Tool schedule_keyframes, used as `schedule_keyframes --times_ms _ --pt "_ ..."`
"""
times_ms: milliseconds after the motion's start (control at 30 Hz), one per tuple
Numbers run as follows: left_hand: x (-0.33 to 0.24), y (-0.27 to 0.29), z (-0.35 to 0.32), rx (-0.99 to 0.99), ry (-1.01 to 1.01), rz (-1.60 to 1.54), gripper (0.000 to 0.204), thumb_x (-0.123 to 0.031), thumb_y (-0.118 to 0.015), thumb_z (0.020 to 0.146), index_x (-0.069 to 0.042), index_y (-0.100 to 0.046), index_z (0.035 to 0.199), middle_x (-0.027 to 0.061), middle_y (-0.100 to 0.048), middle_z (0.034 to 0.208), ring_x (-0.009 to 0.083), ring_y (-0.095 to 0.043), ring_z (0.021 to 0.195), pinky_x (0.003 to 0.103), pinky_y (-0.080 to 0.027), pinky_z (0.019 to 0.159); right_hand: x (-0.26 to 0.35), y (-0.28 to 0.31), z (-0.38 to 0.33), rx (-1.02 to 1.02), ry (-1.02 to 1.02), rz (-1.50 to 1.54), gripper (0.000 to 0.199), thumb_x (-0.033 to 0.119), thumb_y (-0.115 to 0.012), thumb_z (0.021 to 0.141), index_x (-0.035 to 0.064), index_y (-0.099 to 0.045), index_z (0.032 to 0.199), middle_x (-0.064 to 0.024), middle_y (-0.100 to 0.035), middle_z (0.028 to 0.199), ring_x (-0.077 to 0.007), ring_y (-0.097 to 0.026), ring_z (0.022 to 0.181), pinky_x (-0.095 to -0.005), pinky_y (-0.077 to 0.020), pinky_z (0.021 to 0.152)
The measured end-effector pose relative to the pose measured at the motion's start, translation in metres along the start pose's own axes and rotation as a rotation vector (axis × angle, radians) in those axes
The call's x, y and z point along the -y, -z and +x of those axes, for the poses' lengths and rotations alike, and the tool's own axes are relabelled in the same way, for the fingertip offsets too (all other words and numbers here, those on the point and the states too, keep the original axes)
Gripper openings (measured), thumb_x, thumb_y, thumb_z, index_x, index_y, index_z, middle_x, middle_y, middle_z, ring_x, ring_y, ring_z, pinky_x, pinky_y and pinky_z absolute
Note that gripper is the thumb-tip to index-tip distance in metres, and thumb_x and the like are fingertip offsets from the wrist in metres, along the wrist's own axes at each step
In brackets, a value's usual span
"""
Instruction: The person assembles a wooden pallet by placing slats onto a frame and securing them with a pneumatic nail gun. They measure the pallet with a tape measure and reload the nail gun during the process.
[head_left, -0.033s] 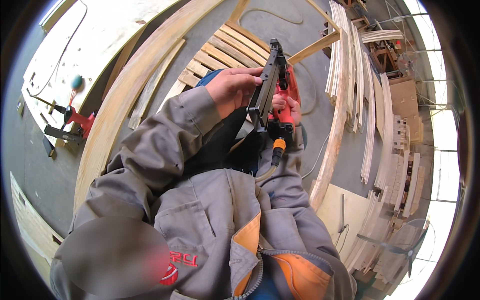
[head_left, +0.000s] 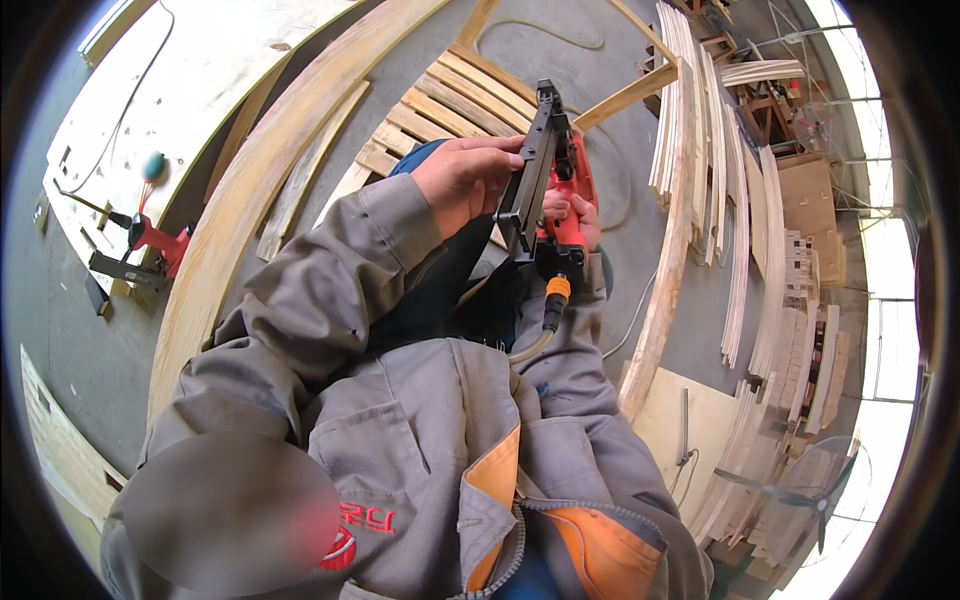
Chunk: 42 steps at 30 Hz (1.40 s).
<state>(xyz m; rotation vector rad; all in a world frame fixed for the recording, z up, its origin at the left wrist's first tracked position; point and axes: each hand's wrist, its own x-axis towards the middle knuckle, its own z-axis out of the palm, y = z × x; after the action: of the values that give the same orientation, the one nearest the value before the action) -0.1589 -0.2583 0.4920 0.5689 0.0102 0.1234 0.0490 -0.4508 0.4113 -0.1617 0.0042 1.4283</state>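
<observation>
Overhead, left hand [head_left: 462, 182] and right hand [head_left: 572, 212] fingers clamped on red nail gun [head_left: 552, 180], beige cardboard box [head_left: 806, 190] rightward.

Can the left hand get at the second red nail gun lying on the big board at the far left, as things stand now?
Probably not: the left hand is busy on the black magazine of the held nail gun, and the second nail gun lies far off to the left.

The person wears a grey work jacket [head_left: 400, 420] of stiff cloth with long sleeves that reach down to both wrists, ending just behind the bare left hand [head_left: 462, 180] and right hand [head_left: 572, 212]. The jacket has orange lining at the open zip, a stitched chest pocket and a red emblem.
</observation>
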Motion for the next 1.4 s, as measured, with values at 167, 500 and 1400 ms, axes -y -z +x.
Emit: schedule_keyframes --times_ms 167,500,1400 --pt "0.004 -0.001 0.001 -0.02 -0.024 0.024 0.048 -0.016 -0.058 0.094 0.002 -0.051 0.138 0.0084 -0.066 0.118 0.0151 -0.064 0.105 0.032 -0.052 0.092 0.005 0.016 0.0 -0.09 -0.009 0.087 0.023 0.008 -0.06 0.089 -0.0025 -0.044 0.102 -0.0058 -0.049 0.091 -0.0126 -0.051 0.084 -0.0244 -0.0463 0.078" --pt "0.012 0.014 0.007 -0.155 0.041 -0.019 0.033 -0.023 -0.058 0.097 -0.001 -0.061 0.122 0.0077 -0.069 0.108 0.0176 -0.068 0.094 0.036 -0.055 0.086 0.007 0.024 0.0 -0.314 0.231 -0.329 0.047 0.012 -0.057 0.091 -0.008 -0.042 0.131 -0.0094 -0.058 0.093 -0.0172 -0.06 0.082 -0.0335 -0.0532 0.074" --pt "0.015 0.008 0.017 -0.398 0.052 0.144 0.041 -0.026 -0.032 0.105 0.0 -0.058 0.122 0.0156 -0.068 0.115 0.0269 -0.066 0.1 0.043 -0.053 0.091 0.005 0.035 0.005 -0.317 0.342 -0.414 0.022 0.019 -0.048 0.096 -0.0012 -0.055 0.091 -0.0158 -0.063 0.086 -0.028 -0.063 0.08 -0.0408 -0.0545 0.08"
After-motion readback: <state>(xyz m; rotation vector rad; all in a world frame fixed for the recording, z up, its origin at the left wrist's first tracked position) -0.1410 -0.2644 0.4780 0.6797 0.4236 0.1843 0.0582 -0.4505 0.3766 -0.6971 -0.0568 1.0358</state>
